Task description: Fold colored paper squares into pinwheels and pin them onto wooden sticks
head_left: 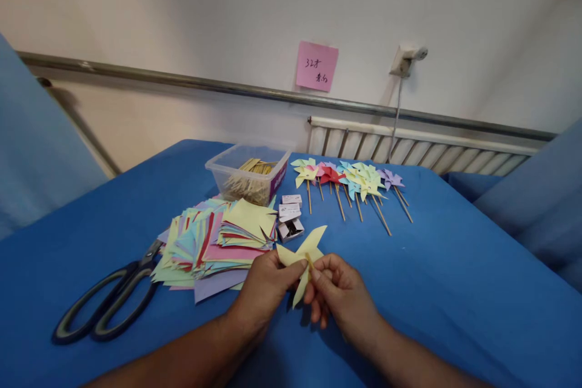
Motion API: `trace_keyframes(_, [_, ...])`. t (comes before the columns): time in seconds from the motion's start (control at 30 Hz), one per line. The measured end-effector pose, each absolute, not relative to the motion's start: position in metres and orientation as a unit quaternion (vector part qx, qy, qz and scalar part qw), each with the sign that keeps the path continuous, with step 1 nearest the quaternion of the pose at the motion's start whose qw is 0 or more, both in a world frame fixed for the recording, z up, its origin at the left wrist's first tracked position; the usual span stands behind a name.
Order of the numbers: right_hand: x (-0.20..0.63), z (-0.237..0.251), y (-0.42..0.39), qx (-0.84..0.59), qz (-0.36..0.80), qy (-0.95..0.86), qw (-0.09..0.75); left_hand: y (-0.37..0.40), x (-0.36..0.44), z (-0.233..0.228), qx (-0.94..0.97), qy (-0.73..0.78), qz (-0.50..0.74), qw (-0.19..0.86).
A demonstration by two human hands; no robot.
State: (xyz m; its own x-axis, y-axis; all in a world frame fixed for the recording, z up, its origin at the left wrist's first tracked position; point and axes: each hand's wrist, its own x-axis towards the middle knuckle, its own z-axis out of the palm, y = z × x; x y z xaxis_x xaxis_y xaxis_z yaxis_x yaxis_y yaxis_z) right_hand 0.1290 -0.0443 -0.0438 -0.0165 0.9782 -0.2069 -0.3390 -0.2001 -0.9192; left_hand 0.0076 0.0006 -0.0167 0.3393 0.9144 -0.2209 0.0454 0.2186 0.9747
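A pale yellow paper pinwheel (313, 239) is held up between my two hands, above the blue table cover. My left hand (268, 279) pinches it, with the thumb pressed near its centre. My right hand (339, 291) has thumb and fingers closed on a short wooden stick (310, 260) at the pinwheel's middle. The stick's lower part is hidden by my fingers. Just behind the pinwheel lie small white boxes (290, 211), and the nearest one (291, 229) is open with small dark things inside.
Cut coloured paper (218, 254) lies stacked to the left, beside large scissors (111, 300). Behind it, a clear plastic tub (222, 173) holds many sticks. Several finished pinwheels (364, 182) lie at the back right. A pink note (317, 66) hangs on the wall above a radiator (364, 144).
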Motion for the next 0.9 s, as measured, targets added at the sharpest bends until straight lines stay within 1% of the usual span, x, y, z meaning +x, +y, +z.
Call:
trace_keyframes(0.4, [0.13, -0.0444, -0.0445, -0.463, 0.619, -0.349, 0.53, 0.001, 0.0068, -0.0166, 0.503, 0.451, 0.335, 0.657])
trace_keyframes(0.9, [0.1307, -0.0436, -0.0452, -0.477, 0.61, -0.351, 0.526, 0.001, 0.0064, -0.0226, 0.504, 0.467, 0.335, 0.645])
